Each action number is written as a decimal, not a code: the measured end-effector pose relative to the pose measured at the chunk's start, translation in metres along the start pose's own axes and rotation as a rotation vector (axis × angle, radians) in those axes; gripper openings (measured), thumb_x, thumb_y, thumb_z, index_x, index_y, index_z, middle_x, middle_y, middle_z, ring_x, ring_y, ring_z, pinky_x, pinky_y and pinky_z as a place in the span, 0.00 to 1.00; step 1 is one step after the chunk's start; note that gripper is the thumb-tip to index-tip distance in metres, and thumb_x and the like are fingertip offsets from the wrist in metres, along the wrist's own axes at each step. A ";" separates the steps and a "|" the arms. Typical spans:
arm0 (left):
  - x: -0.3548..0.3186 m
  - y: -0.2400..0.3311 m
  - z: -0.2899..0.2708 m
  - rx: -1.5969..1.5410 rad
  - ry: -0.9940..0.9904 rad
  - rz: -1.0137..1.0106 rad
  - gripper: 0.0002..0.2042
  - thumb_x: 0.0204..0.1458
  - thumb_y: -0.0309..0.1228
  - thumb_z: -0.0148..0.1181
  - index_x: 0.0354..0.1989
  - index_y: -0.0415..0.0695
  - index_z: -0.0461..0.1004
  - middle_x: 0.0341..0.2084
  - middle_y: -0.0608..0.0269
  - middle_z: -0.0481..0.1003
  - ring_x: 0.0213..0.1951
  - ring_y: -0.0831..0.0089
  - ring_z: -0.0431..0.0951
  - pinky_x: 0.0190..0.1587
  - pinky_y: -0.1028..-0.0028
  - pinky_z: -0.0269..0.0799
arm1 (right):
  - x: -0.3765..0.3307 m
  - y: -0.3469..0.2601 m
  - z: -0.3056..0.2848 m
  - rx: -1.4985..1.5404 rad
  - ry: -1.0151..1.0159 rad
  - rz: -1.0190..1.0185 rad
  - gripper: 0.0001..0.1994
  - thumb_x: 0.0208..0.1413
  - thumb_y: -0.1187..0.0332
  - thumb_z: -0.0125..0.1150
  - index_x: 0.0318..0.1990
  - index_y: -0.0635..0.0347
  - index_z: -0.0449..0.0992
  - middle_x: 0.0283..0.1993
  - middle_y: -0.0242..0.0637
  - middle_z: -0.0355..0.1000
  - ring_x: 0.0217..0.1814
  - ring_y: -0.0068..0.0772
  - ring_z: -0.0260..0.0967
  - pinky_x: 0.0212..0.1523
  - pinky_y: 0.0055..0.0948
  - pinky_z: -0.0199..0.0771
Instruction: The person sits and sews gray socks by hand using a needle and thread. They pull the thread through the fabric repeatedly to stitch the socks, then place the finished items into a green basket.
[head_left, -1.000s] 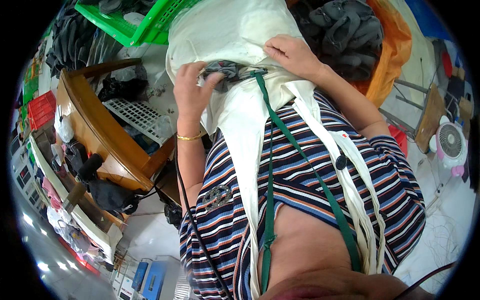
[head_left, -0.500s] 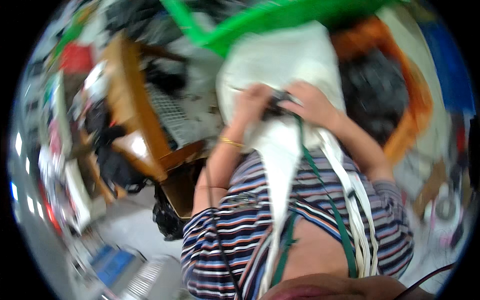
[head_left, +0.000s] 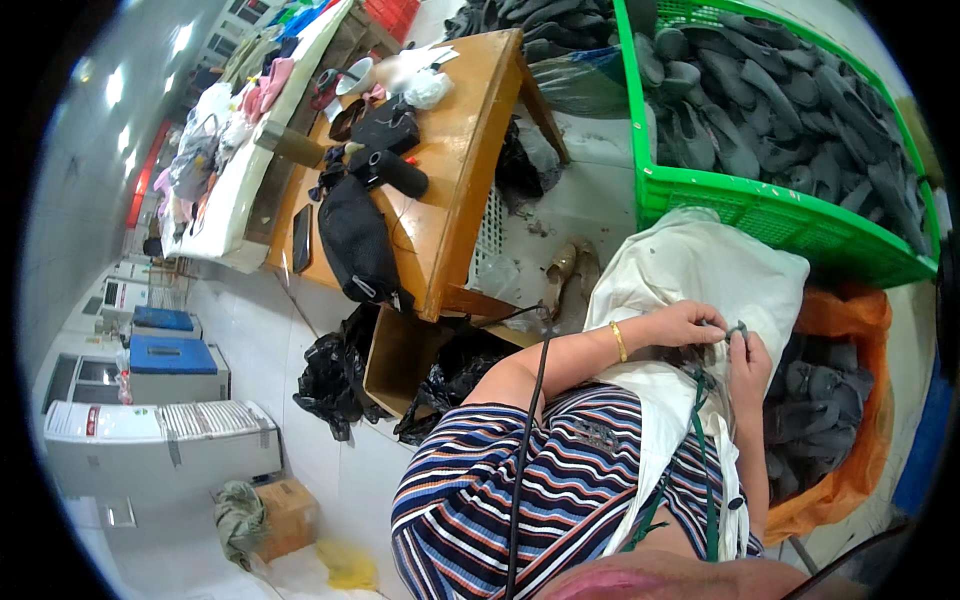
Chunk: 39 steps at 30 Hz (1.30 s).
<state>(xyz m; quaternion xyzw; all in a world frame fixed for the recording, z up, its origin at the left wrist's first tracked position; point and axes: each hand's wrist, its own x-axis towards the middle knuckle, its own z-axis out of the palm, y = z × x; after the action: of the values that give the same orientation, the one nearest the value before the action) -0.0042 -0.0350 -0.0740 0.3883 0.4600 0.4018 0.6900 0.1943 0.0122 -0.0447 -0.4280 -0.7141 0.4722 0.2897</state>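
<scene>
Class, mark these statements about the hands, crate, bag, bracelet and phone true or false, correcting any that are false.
1. The left hand and right hand hold a small dark grey piece. True.
2. The bracelet is on the right wrist. False: the gold bracelet is on the left.
3. The crate is empty. False: the green crate holds dark grey shoe-shaped pieces.
4. The orange bag contains dark grey items. True.
5. The phone lies on the floor. False: the phone lies on the wooden table.

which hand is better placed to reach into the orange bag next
Probably the right hand: it is nearer the orange bag, which lies on that side. The left hand is farther away. Both are busy at a small dark piece.
</scene>
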 end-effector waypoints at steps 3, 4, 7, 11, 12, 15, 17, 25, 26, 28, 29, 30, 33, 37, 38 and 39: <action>0.000 0.012 -0.002 0.114 -0.029 0.025 0.12 0.56 0.37 0.63 0.44 0.43 0.78 0.28 0.74 0.76 0.24 0.86 0.69 0.26 0.81 0.68 | -0.004 0.006 -0.003 0.010 -0.049 0.026 0.12 0.63 0.69 0.56 0.28 0.65 0.67 0.23 0.30 0.60 0.26 0.20 0.54 0.27 0.25 0.56; -0.001 0.011 -0.003 0.203 0.018 0.119 0.12 0.55 0.36 0.64 0.42 0.43 0.78 0.25 0.74 0.75 0.23 0.85 0.70 0.26 0.80 0.69 | -0.005 0.009 -0.004 -0.011 -0.071 0.025 0.10 0.63 0.69 0.57 0.30 0.65 0.69 0.24 0.30 0.62 0.27 0.20 0.56 0.27 0.24 0.57; -0.008 0.018 -0.001 0.368 0.073 0.184 0.12 0.54 0.36 0.65 0.41 0.41 0.78 0.25 0.68 0.77 0.24 0.80 0.74 0.28 0.76 0.71 | -0.005 0.000 -0.004 -0.021 -0.074 -0.016 0.07 0.62 0.70 0.58 0.34 0.65 0.73 0.27 0.31 0.66 0.29 0.19 0.60 0.30 0.23 0.61; -0.021 0.034 0.003 0.655 0.106 0.325 0.12 0.53 0.35 0.63 0.40 0.40 0.79 0.28 0.55 0.79 0.28 0.64 0.78 0.35 0.68 0.74 | -0.004 -0.012 -0.004 0.057 -0.045 0.004 0.05 0.58 0.73 0.61 0.37 0.66 0.75 0.30 0.35 0.69 0.32 0.25 0.65 0.33 0.26 0.67; -0.021 0.032 0.005 0.703 0.125 0.330 0.12 0.53 0.35 0.63 0.39 0.40 0.79 0.29 0.53 0.79 0.30 0.60 0.79 0.36 0.66 0.74 | -0.004 -0.017 -0.003 -0.016 -0.015 -0.143 0.04 0.56 0.75 0.62 0.37 0.66 0.75 0.30 0.37 0.69 0.32 0.28 0.66 0.33 0.27 0.67; -0.010 0.023 0.003 0.746 0.117 0.345 0.11 0.53 0.35 0.61 0.39 0.40 0.79 0.31 0.49 0.79 0.34 0.54 0.79 0.40 0.63 0.74 | -0.001 -0.031 -0.002 -0.303 0.064 -0.543 0.09 0.47 0.81 0.66 0.37 0.65 0.76 0.30 0.44 0.69 0.31 0.43 0.68 0.32 0.35 0.69; -0.009 0.024 0.006 0.719 0.091 0.340 0.11 0.53 0.34 0.61 0.38 0.40 0.80 0.31 0.48 0.79 0.35 0.52 0.79 0.40 0.63 0.74 | 0.001 -0.031 -0.006 -0.389 0.054 -0.669 0.09 0.46 0.79 0.68 0.36 0.63 0.78 0.27 0.42 0.67 0.28 0.45 0.66 0.29 0.39 0.66; -0.023 0.026 -0.005 0.427 0.223 0.185 0.10 0.52 0.28 0.64 0.42 0.40 0.79 0.32 0.56 0.78 0.32 0.69 0.77 0.38 0.72 0.73 | 0.015 -0.028 -0.025 -0.184 0.036 -0.413 0.09 0.60 0.72 0.58 0.46 0.64 0.76 0.37 0.45 0.76 0.36 0.42 0.73 0.37 0.31 0.72; -0.025 0.030 -0.004 0.516 0.232 0.252 0.10 0.51 0.26 0.65 0.41 0.40 0.79 0.32 0.57 0.78 0.33 0.69 0.77 0.38 0.72 0.73 | 0.009 -0.031 -0.031 -0.157 -0.025 -0.269 0.08 0.61 0.71 0.58 0.45 0.63 0.76 0.36 0.42 0.76 0.35 0.38 0.73 0.37 0.29 0.71; -0.025 0.042 -0.006 0.669 0.252 0.412 0.10 0.48 0.23 0.67 0.40 0.41 0.80 0.32 0.58 0.78 0.35 0.68 0.77 0.38 0.71 0.72 | 0.012 -0.039 -0.038 -0.080 -0.144 -0.014 0.08 0.62 0.70 0.57 0.45 0.62 0.77 0.34 0.38 0.76 0.32 0.29 0.71 0.36 0.24 0.70; -0.028 0.046 -0.007 0.736 0.262 0.489 0.11 0.46 0.23 0.68 0.39 0.42 0.80 0.32 0.59 0.78 0.36 0.67 0.77 0.38 0.70 0.72 | 0.011 -0.038 -0.037 -0.043 -0.173 -0.044 0.08 0.62 0.70 0.58 0.45 0.62 0.77 0.33 0.37 0.75 0.32 0.26 0.70 0.36 0.23 0.70; -0.030 0.049 -0.007 0.801 0.273 0.568 0.11 0.45 0.23 0.68 0.39 0.42 0.80 0.33 0.60 0.78 0.37 0.66 0.76 0.39 0.69 0.72 | 0.010 -0.036 -0.036 -0.006 -0.202 -0.076 0.08 0.62 0.69 0.58 0.45 0.61 0.77 0.32 0.35 0.75 0.32 0.22 0.69 0.36 0.22 0.69; -0.032 0.055 -0.008 0.917 0.258 0.705 0.12 0.41 0.23 0.70 0.37 0.44 0.79 0.33 0.62 0.79 0.39 0.62 0.76 0.41 0.67 0.71 | 0.008 -0.042 -0.035 0.006 -0.328 -0.090 0.08 0.63 0.68 0.58 0.45 0.60 0.78 0.30 0.34 0.74 0.31 0.20 0.68 0.34 0.21 0.69; -0.039 0.059 -0.005 0.948 0.246 0.772 0.13 0.40 0.23 0.70 0.36 0.44 0.79 0.33 0.62 0.79 0.40 0.61 0.76 0.43 0.67 0.71 | 0.008 -0.039 -0.031 -0.057 -0.407 -0.133 0.08 0.63 0.69 0.57 0.46 0.58 0.79 0.31 0.34 0.76 0.29 0.24 0.70 0.33 0.23 0.70; -0.038 0.059 -0.006 0.947 0.242 0.776 0.13 0.40 0.23 0.70 0.36 0.44 0.79 0.33 0.62 0.79 0.40 0.61 0.76 0.43 0.67 0.72 | 0.008 -0.035 -0.030 -0.069 -0.399 -0.187 0.08 0.63 0.69 0.57 0.46 0.57 0.79 0.31 0.35 0.76 0.28 0.25 0.71 0.33 0.23 0.70; -0.037 0.058 -0.006 0.946 0.240 0.779 0.13 0.40 0.22 0.70 0.36 0.44 0.79 0.33 0.62 0.79 0.40 0.61 0.77 0.43 0.67 0.72 | 0.008 -0.035 -0.030 -0.071 -0.408 -0.187 0.08 0.63 0.69 0.57 0.47 0.57 0.79 0.32 0.35 0.77 0.29 0.27 0.71 0.33 0.24 0.70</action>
<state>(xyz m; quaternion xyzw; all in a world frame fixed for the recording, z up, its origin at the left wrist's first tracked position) -0.0305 -0.0462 -0.0105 0.7433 0.4870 0.4175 0.1898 0.2029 0.0256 -0.0009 -0.2656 -0.8106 0.4946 0.1667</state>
